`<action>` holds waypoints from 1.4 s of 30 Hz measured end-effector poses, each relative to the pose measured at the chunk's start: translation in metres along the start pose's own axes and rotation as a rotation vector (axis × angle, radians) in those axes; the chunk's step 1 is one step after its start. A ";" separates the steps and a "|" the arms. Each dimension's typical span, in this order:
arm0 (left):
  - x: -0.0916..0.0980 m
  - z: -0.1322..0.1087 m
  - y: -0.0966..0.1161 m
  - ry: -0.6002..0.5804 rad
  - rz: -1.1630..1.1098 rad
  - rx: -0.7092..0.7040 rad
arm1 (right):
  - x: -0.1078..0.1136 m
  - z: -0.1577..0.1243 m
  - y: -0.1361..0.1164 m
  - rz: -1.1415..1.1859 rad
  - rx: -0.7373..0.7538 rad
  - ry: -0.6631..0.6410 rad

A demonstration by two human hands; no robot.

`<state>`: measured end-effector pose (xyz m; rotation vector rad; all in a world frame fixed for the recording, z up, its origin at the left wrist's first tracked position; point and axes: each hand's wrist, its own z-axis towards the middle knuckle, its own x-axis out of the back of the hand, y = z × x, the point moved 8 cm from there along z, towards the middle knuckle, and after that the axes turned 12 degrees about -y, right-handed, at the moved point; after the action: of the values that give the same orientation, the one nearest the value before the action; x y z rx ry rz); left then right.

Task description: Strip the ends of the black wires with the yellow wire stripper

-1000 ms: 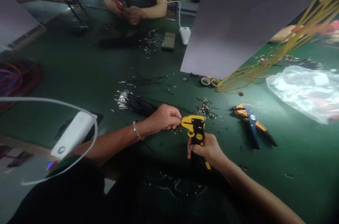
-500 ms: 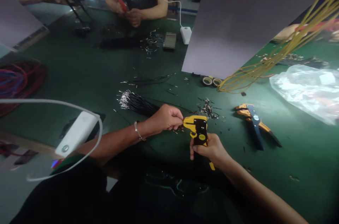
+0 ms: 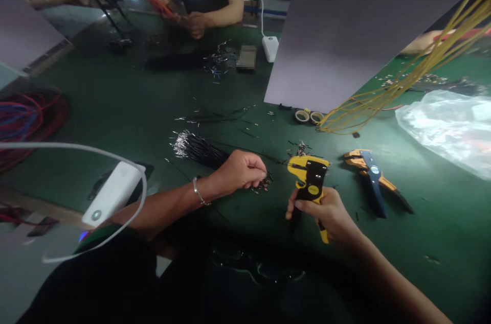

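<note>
Pinching a small bunch of thin black wires (image 3: 265, 183), the left hand (image 3: 241, 171) is closed, its fingertips pressed together and the metal-tipped ends poking out just below them. The right hand (image 3: 329, 213) is wrapped firmly around the moulded plastic body of a yellow-and-black wire stripper (image 3: 310, 179), which stands nearly upright and slightly tilted, near the left hand but not touching it. Both bare forearms reach in from the lower corners, and a metal bracelet (image 3: 198, 191) circles the left wrist.

Just beside the left hand, a dense bundle of black wires (image 3: 194, 149) with shiny ends lies on the green work mat (image 3: 433, 222). Metal-and-black scraps (image 3: 302, 149) sit above the stripper. To the right lie an orange-and-blue wire stripper (image 3: 374, 181), two tape rolls (image 3: 307, 116), looping yellow cables (image 3: 383, 104) and a crumpled clear plastic bag (image 3: 441, 130). A white power bank (image 3: 113, 193) sits by the left forearm.
</note>
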<state>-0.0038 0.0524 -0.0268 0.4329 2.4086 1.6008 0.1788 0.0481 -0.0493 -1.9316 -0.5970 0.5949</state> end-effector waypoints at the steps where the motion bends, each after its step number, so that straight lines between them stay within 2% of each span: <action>1: 0.000 0.000 0.000 0.005 0.004 -0.007 | -0.002 0.000 0.001 0.002 -0.023 -0.008; 5: 0.002 -0.003 0.007 0.044 0.126 -0.053 | -0.012 0.003 0.003 0.040 -0.068 -0.064; 11: 0.000 -0.010 0.021 0.109 0.371 -0.180 | -0.023 0.002 0.003 0.066 -0.060 -0.160; 16: -0.001 -0.012 0.024 0.155 0.479 -0.255 | -0.021 0.000 0.004 0.066 -0.030 -0.142; 20: -0.001 -0.014 0.027 0.196 0.554 -0.301 | -0.016 0.000 0.010 0.104 -0.072 -0.129; 26: -0.009 -0.024 0.041 0.253 0.716 -0.547 | -0.016 0.001 0.015 0.171 -0.100 -0.174; 31: -0.018 -0.030 0.046 0.258 0.837 -0.670 | 0.001 0.000 0.021 0.064 -0.164 -0.073; 35: -0.021 -0.031 0.045 0.249 0.873 -0.683 | 0.016 0.000 0.026 -0.040 -0.259 -0.010; 38: -0.022 -0.030 0.043 0.246 0.882 -0.670 | 0.025 -0.001 0.025 -0.209 -0.296 0.013; 42: -0.024 -0.031 0.042 0.251 0.904 -0.683 | 0.029 -0.005 0.020 -0.494 -0.362 -0.023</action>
<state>0.0131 0.0330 0.0246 1.3414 1.6504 2.8133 0.2067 0.0553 -0.0701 -1.9987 -1.2162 0.2008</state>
